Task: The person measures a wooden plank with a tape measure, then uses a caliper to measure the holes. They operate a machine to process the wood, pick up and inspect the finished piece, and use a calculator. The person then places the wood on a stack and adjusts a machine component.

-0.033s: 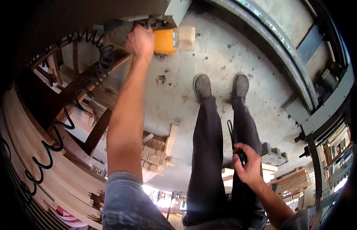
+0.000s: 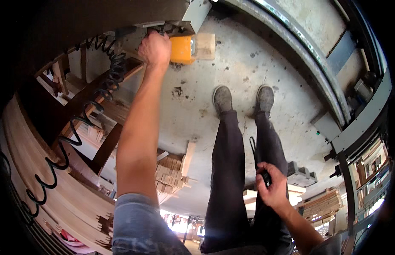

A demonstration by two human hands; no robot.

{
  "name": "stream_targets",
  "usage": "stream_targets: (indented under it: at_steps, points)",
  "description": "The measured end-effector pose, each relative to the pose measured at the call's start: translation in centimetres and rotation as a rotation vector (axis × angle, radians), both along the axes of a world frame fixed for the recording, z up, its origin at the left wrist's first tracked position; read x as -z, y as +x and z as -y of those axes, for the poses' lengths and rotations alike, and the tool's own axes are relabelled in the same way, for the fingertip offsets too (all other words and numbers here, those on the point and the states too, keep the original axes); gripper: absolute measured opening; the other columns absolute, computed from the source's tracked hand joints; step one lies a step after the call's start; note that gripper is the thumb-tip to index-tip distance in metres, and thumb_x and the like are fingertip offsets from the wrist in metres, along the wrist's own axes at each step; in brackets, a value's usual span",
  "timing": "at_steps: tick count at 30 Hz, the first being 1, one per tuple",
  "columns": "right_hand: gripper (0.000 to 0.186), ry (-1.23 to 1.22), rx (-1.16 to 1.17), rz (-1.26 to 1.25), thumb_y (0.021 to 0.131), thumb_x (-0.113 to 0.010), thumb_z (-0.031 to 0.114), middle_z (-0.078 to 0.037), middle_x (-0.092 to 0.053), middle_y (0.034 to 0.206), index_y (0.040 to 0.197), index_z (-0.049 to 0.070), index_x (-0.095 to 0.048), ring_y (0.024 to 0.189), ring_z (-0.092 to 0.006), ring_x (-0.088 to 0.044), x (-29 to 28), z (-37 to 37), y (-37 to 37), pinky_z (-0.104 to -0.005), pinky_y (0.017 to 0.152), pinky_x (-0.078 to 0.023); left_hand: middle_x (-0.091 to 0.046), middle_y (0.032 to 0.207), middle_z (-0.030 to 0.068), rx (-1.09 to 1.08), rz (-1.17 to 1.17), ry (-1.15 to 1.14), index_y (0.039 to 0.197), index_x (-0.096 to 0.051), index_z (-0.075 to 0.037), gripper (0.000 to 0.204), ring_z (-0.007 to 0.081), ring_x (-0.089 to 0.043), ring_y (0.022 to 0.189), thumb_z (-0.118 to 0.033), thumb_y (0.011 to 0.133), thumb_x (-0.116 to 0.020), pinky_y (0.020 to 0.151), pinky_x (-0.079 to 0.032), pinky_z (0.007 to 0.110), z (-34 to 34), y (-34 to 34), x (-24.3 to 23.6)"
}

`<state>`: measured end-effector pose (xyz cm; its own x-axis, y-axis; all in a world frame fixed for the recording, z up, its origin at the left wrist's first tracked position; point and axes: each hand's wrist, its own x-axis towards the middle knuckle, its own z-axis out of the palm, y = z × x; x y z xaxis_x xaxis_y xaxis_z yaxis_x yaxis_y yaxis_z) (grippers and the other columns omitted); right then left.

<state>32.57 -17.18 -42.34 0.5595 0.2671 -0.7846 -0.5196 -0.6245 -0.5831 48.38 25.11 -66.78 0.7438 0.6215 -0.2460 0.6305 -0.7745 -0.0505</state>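
Note:
At the upper left my left hand (image 2: 155, 50) reaches out with its fingers curled round a dark part under the edge of a dark machine or table (image 2: 100, 17). What it grips is hidden behind the fingers. Just right of that hand, lower down, is a yellow open-ended housing (image 2: 180, 49), like a foot pedal guard, with a pale wooden block (image 2: 204, 46) beside it. Low on the right, in front of my leg, my right hand (image 2: 273, 185) is closed round a small black device (image 2: 266, 177). A thin black cord loop (image 2: 252, 147) sticks up from the device.
A coiled black hose (image 2: 85, 114) hangs along the left, above long pale boards (image 2: 57, 204). Stacked wood strips (image 2: 167, 174) lie behind my left arm. A curved metal rail (image 2: 308, 55) and a grey machine frame (image 2: 363, 123) bound the right. My shoes (image 2: 223, 100) rest on the stained floor.
The view has shifted slightly, so the floor and shoes sit a little lower. My right hand appears slightly lower; both hands keep their grip.

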Motion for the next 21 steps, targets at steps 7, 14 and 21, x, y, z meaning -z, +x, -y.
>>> stream_targets:
  at_steps: [7, 14, 21]
  points:
    - [0.028, 0.038, -0.049, 0.064, 0.083, -0.068, 0.005, -0.017, -0.069, 0.09, 0.111, 0.0, -0.066, 0.078, -0.0325, -0.071, 0.0, -0.1, -0.2, -0.0367, 0.071, -0.057, -0.057, 0.08, -0.0053, -0.219, -0.241, -1.328, 0.102, -0.075, -0.009, 0.03, 0.0128, -0.054, 0.075, -0.036, 0.088, -0.077, 0.084, -0.045, 0.027, -6.6, 2.2, -1.1]
    - [0.029, 0.01, -0.032, 0.02, 0.084, -0.068, 0.005, -0.019, -0.07, 0.093, 0.112, -0.001, -0.067, 0.082, -0.0339, -0.071, -0.5, 0.3, -0.4, -0.0373, 0.075, -0.057, -0.071, 0.104, 0.0301, -0.032, -0.06, -0.012, 0.1, -0.075, 0.0, 0.047, 0.0427, -0.07, 0.096, -0.043, 0.082, -0.077, 0.085, -0.053, 0.044, 0.9, 0.1, -0.5]
    - [0.027, 0.02, -0.007, 0.03, 0.084, -0.068, 0.007, -0.018, -0.07, 0.088, 0.109, -0.003, -0.067, 0.079, -0.0325, -0.071, 0.0, 0.2, -0.3, -0.0365, 0.073, -0.057, -0.06, 0.074, -0.0065, -0.251, -0.258, -1.241, 0.099, -0.075, -0.013, 0.024, 0.0071, -0.055, 0.075, -0.031, 0.084, -0.077, 0.085, -0.042, 0.027, -4.6, 3.7, -3.0]
